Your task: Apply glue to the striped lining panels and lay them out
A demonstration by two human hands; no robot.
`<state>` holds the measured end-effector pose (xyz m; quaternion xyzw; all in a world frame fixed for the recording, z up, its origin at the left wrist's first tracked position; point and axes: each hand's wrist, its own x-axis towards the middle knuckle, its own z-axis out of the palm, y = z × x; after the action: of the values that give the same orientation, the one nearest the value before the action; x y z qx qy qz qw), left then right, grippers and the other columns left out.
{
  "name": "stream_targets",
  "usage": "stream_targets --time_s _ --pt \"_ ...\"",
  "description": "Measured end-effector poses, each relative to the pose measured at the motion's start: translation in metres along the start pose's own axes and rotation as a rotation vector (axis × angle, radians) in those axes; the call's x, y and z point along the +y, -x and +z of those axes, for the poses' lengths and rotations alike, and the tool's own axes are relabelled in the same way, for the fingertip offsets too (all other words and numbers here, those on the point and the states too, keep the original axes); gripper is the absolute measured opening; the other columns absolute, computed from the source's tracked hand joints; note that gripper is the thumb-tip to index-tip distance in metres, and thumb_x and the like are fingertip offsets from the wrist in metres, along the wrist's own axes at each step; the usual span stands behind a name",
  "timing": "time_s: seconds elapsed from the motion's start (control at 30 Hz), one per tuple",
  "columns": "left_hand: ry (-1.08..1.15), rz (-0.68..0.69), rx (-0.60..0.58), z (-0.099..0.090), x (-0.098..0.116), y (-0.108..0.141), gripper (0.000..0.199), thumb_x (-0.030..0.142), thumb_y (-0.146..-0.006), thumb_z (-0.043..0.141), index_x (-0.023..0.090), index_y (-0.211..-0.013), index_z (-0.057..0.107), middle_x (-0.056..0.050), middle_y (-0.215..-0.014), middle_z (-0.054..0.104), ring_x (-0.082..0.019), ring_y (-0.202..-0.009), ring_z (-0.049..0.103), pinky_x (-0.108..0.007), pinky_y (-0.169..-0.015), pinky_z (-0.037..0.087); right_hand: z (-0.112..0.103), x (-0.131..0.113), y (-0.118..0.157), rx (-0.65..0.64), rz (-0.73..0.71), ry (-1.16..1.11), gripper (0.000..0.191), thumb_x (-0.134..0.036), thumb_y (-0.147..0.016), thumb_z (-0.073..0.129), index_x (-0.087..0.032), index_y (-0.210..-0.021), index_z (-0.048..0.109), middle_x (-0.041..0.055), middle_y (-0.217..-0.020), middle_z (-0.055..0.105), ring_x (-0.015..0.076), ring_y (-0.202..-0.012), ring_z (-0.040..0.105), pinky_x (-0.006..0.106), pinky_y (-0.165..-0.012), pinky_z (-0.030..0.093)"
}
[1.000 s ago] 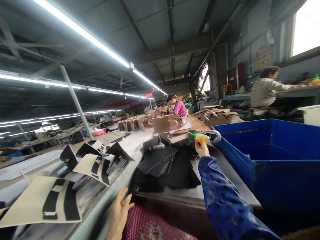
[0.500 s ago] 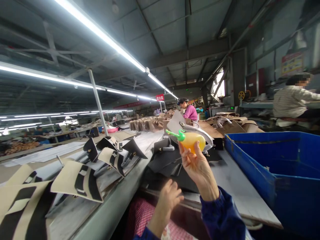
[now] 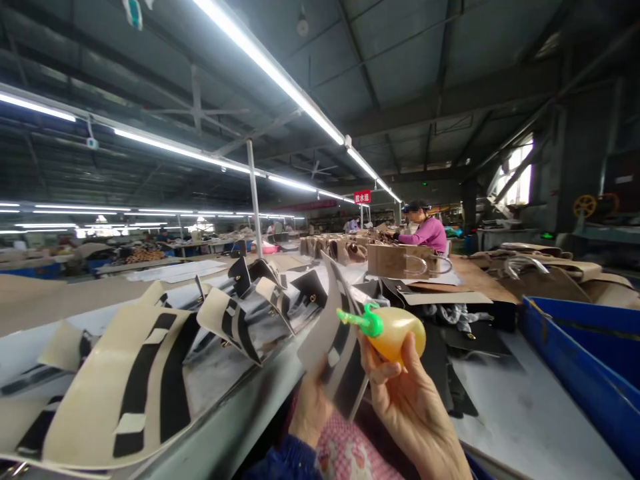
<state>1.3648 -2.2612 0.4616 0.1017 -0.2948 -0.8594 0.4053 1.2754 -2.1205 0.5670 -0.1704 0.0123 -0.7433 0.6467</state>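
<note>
My right hand [image 3: 407,393] is closed round a soft yellow-orange bottle [image 3: 395,332], tipped on its side. Its green nozzle [image 3: 361,320] points left, close to a pale flap piece with black bands [image 3: 340,333]. That piece stands tilted, blurred by motion, and my left hand [image 3: 311,403] grips it by its lower edge; the fingers are partly behind it. Left of it, several cream and black flap pieces [image 3: 120,380] with small metal clasps lie in an overlapping row on the long table [image 3: 227,417].
At the right stands a blue bin [image 3: 575,360] beside a pale board [image 3: 540,413]. Black pieces and grey cloth [image 3: 455,313] lie beyond my right hand. Farther off are brown bags [image 3: 330,248] and a person in a purple top [image 3: 430,233].
My left hand has taken hold of a flap piece and brought it up beside the nozzle. The bottle sits lower in view. The camera has turned left.
</note>
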Motion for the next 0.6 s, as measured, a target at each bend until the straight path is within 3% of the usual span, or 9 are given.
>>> stream_targets --time_s 0.17,0.33,0.5,0.6 --pt "-0.012 0.006 0.092 0.002 0.013 0.026 0.056 0.023 -0.088 0.067 0.012 -0.139 0.048 -0.013 -0.12 0.072 -0.027 -0.12 0.064 -0.039 -0.104 0.054 -0.021 -0.024 -0.002 0.15 -0.292 0.186 0.052 -0.031 -0.058 0.093 -0.027 -0.104 0.069 0.0002 -0.108 0.077 0.0131 -0.1 0.073 0.012 -0.07 0.061" --pt "-0.148 -0.026 0.166 0.023 0.023 0.075 0.078 0.015 -0.083 0.072 0.016 -0.15 0.032 -0.012 -0.118 0.073 -0.026 -0.115 0.067 -0.036 -0.096 0.057 -0.027 -0.038 -0.004 0.29 -0.718 0.31 0.065 -0.035 -0.048 0.097 -0.026 -0.107 0.07 -0.0006 -0.101 0.077 0.0174 -0.085 0.075 0.029 -0.073 0.066" --pt "-0.233 -0.124 0.33 0.049 0.021 0.104 0.077 0.022 -0.081 0.074 0.015 -0.148 0.037 -0.01 -0.108 0.076 -0.028 -0.108 0.07 -0.035 -0.089 0.058 -0.031 -0.029 0.005 0.289 -0.744 0.537 0.07 -0.033 -0.045 0.098 -0.023 -0.109 0.07 0.0027 -0.103 0.076 0.019 -0.079 0.075 0.026 -0.063 0.065" --pt "-0.158 -0.097 0.3 0.056 0.015 0.106 0.084 0.023 -0.073 0.082 0.016 -0.146 0.042 -0.01 -0.112 0.075 -0.028 -0.112 0.069 -0.034 -0.094 0.056 -0.031 -0.015 0.021 0.234 -0.647 0.696 0.061 -0.017 -0.039 0.097 -0.021 -0.095 0.073 0.0045 -0.099 0.077 0.0228 -0.082 0.074 0.026 -0.064 0.063"
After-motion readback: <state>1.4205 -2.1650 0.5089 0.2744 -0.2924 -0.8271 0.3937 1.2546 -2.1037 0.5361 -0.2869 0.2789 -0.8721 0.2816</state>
